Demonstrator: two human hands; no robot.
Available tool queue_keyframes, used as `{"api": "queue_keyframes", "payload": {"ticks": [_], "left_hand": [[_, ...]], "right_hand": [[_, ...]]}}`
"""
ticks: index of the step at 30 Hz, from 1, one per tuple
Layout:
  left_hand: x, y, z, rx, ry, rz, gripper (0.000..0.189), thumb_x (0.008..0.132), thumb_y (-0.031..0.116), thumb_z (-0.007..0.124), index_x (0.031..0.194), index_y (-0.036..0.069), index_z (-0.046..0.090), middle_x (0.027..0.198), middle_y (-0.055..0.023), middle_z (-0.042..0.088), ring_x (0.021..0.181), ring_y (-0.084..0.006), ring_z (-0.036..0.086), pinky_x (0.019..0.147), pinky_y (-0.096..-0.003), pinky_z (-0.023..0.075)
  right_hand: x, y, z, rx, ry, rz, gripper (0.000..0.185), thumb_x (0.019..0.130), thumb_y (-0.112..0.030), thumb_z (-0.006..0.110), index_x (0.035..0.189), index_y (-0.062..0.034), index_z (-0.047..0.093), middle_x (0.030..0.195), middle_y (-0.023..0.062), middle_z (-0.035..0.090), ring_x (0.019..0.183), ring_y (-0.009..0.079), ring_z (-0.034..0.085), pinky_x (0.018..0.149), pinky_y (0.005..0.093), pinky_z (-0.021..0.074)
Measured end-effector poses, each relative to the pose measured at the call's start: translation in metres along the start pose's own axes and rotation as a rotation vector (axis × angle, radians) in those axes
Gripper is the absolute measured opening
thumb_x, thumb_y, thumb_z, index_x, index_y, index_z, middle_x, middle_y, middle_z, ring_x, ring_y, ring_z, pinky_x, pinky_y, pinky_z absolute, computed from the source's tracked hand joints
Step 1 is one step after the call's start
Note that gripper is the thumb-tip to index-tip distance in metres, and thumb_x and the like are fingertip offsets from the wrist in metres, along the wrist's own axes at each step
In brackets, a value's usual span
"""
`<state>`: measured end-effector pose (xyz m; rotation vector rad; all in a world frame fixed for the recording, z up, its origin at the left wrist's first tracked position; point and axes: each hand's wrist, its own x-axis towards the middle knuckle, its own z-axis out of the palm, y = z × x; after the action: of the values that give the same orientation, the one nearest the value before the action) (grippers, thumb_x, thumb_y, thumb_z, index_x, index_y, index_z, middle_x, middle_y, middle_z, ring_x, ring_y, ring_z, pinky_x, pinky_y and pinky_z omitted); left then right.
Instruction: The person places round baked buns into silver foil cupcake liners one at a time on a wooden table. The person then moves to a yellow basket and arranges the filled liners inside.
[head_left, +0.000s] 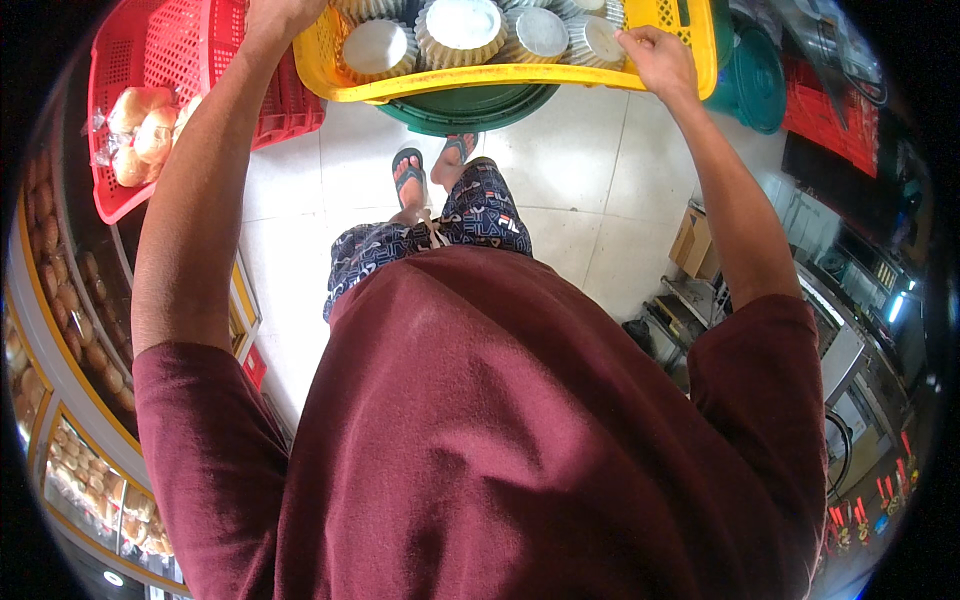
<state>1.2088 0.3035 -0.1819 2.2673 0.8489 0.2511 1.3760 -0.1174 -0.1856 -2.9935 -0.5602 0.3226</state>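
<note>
A yellow plastic crate (480, 77) is at the top of the view, with several fluted metal baking moulds in it. Some of these moulds lie bottom up, such as the bright one (461, 24) near the middle. My right hand (661, 58) reaches over the front right of the crate, thumb and fingers pinched at the edge of a fluted mould (596, 41). At the crate's left corner, my left hand (289, 13) is cut off by the picture's top edge, so its fingers are hidden. Under the crate shows a round green lid (472, 109).
Left of the crate, a red plastic basket (105, 195) holds bagged bread buns (150, 135). Display shelves with bread (71, 300) line the left side. A teal round container (757, 79), a red crate (832, 112) and a cardboard box (694, 244) stand on the right.
</note>
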Motion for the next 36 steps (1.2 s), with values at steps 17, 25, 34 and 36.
{"api": "queue_keyframes", "payload": {"ticks": [17, 25, 34, 36], "left_hand": [[-0.0015, 0.0034, -0.0026, -0.006, -0.011, -0.014, 0.096, 0.09, 0.025, 0.077, 0.167, 0.018, 0.019, 0.13, -0.0341, 0.065, 0.117, -0.0447, 0.068, 0.1, -0.048, 0.0549], [-0.004, 0.0021, -0.0011, -0.034, 0.012, 0.009, 0.094, 0.091, 0.024, 0.077, 0.166, 0.017, 0.021, 0.13, -0.0333, 0.066, 0.118, -0.0441, 0.068, 0.101, -0.0478, 0.0545], [-0.0014, 0.0028, -0.0017, -0.013, -0.009, -0.028, 0.095, 0.09, 0.025, 0.078, 0.166, 0.018, 0.021, 0.128, -0.033, 0.067, 0.115, -0.0438, 0.07, 0.098, -0.0484, 0.0557], [-0.0019, 0.003, -0.0016, -0.003, -0.007, -0.034, 0.095, 0.09, 0.025, 0.078, 0.166, 0.018, 0.021, 0.128, -0.033, 0.067, 0.114, -0.0438, 0.07, 0.098, -0.0485, 0.0559]], "right_hand": [[0.0035, 0.0016, -0.0005, -0.025, 0.003, -0.023, 0.062, 0.093, -0.064, 0.064, 0.124, -0.0117, 0.078, 0.113, 0.0168, 0.078, 0.101, 0.029, 0.074, 0.09, 0.0389, 0.0567], [0.003, 0.0011, -0.003, 0.006, -0.02, -0.031, 0.061, 0.094, -0.063, 0.064, 0.124, -0.0121, 0.078, 0.112, 0.0163, 0.078, 0.1, 0.0285, 0.074, 0.089, 0.0385, 0.0567], [0.0015, 0.0025, 0.0004, 0.009, -0.004, -0.031, 0.061, 0.095, -0.063, 0.063, 0.124, -0.0119, 0.078, 0.113, 0.0166, 0.078, 0.1, 0.0285, 0.074, 0.088, 0.0382, 0.0567], [0.0018, 0.002, -0.0001, -0.019, 0.02, -0.048, 0.061, 0.094, -0.063, 0.063, 0.124, -0.012, 0.078, 0.113, 0.0166, 0.078, 0.1, 0.0285, 0.074, 0.089, 0.0381, 0.0567]]}}
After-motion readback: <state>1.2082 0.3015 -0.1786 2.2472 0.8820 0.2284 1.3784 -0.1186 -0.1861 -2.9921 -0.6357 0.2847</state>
